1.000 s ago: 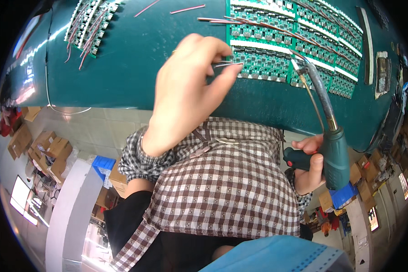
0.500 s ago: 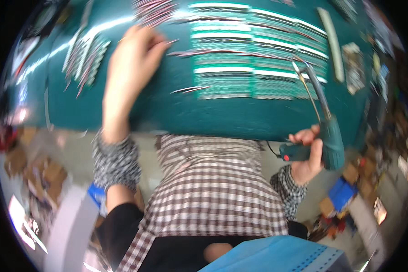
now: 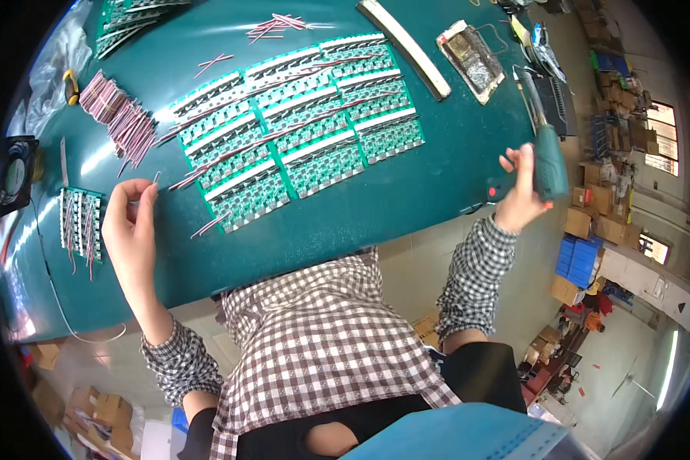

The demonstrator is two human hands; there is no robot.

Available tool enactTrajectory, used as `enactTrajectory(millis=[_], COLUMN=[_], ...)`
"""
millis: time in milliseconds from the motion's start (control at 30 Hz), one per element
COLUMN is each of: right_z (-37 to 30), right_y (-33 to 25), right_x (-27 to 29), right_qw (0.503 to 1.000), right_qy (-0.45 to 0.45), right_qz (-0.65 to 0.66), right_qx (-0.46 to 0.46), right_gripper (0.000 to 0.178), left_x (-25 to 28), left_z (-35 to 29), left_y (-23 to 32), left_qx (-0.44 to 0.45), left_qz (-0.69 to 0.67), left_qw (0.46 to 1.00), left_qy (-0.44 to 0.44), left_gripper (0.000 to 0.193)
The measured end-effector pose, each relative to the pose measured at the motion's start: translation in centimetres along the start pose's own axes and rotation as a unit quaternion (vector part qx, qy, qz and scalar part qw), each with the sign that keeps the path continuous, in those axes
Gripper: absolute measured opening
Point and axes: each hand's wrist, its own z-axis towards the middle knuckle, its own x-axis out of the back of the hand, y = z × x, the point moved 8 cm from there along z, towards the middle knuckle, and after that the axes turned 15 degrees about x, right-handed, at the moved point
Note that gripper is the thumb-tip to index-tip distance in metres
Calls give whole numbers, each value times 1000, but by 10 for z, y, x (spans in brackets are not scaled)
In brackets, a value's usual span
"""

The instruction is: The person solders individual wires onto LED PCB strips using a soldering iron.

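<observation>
Here's the block of green circuit boards (image 3: 326, 165), laid out in rows on the dark green surface (image 3: 345, 207), and the left hand (image 3: 133, 222) is just off its left side, thumb and fingertips pinched narrow on a short, thin wire (image 3: 157, 177). Over to the block's right, well apart from it, the right hand (image 3: 521, 198) has its fingers curled round the grip of a green soldering gun (image 3: 550, 162), metal tip pointing away from the wearer.

Red and dark wires (image 3: 247, 153) run across the block, some poking out past its left edge. Left of it we've got a thick bundle of wires (image 3: 120, 115), and farther left, a smaller group of boards (image 3: 80, 222) with wires lying on top. Beyond the block's far edge sits a small loose pile of wires (image 3: 277, 28); past its far right corner, a long pale bar (image 3: 406, 50).
</observation>
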Motion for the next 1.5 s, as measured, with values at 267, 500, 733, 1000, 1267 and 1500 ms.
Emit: enactTrajectory(millis=[267, 500, 733, 1000, 1267, 1500], right_z=[-64, -105, -124, -142, -146, -151], right_y=[-13, -40, -54, -63, -66, -73], right_x=[-14, -40, -59, -72, -76, -90], right_qw=[899, 773, 733, 729, 752, 741], right_qy=[-106, -170, -199, -247, -273, -304], right_qz=[311, 462, 472, 453, 414, 419], right_qx=[-290, -400, -447, -450, -434, -428], right_gripper=[31, 38, 43, 41, 43, 43], left_x=[-10, -28, -47, -56, -10, -2], left_z=[-13, -27, -41, -41, -22, -9], left_y=[12, 16, 23, 21, 1, -20], left_qx=[4, 65, 96, 121, 25, 25], left_qz=[-89, -203, -272, -277, -153, -91], left_qw=[994, 963, 918, 906, 985, 995], left_qy=[-65, -167, -270, -296, -68, 26], left_gripper=[8, 10, 11, 14, 5, 9])
